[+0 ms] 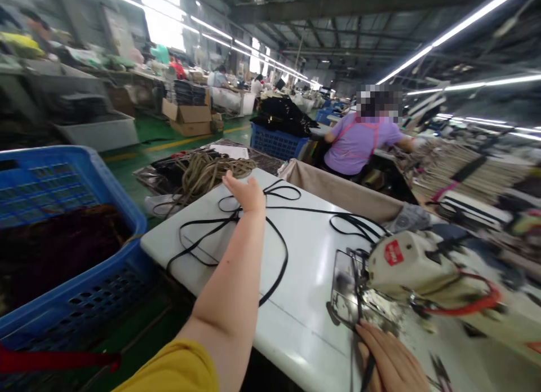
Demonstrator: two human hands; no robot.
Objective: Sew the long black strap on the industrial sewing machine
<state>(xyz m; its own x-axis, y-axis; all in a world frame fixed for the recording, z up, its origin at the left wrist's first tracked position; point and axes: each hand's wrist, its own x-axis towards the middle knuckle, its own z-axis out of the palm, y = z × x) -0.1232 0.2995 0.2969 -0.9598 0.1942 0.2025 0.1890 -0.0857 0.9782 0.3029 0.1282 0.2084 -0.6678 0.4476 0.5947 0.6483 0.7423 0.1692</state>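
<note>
My left hand (247, 193) reaches across the white sewing table (304, 256), fingers stretched out and thumb apart, over loops of thin black cord (281, 251). Whether its palm touches the cord is hidden. At the lower right, my right hand (391, 358) lies beside the sewing machine (409, 268), its fingers closed on a black strap (368, 372). That strap runs up over the metal plate (343, 287) next to the machine head. More black cord loops (353, 225) lie behind the plate.
A blue plastic basket (139, 223) with dark cloth stands left of the table. Tan cords (211, 169) lie in a heap beyond its far edge. Small scissors (439, 372) rest near my right hand. A co-worker in a purple shirt (355, 144) sits ahead.
</note>
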